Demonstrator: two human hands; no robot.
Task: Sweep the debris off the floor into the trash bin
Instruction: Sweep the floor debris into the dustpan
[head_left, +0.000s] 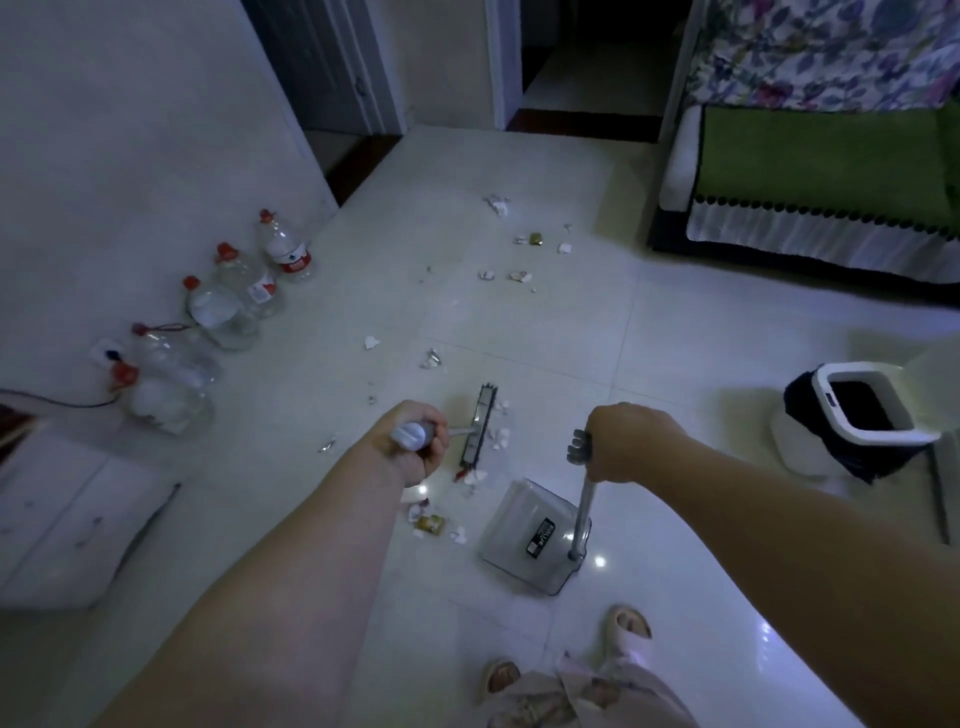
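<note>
Left hand (415, 447) grips the broom (480, 423), right hand (623, 441) the dustpan (519, 519) handle. Debris (501, 434) lies beside the broom head; short, low strokes toward the dustpan's mouth should gather it. The bin (857, 370) stands well apart, right.

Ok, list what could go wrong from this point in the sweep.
1. The broom sits among scraps, but the dustpan is apart from them; a hard stroke by the left hand could scatter them past it.
2. The far debris up the floor may get missed.
3. A wide swing could knock the bottles along the wall.
</note>
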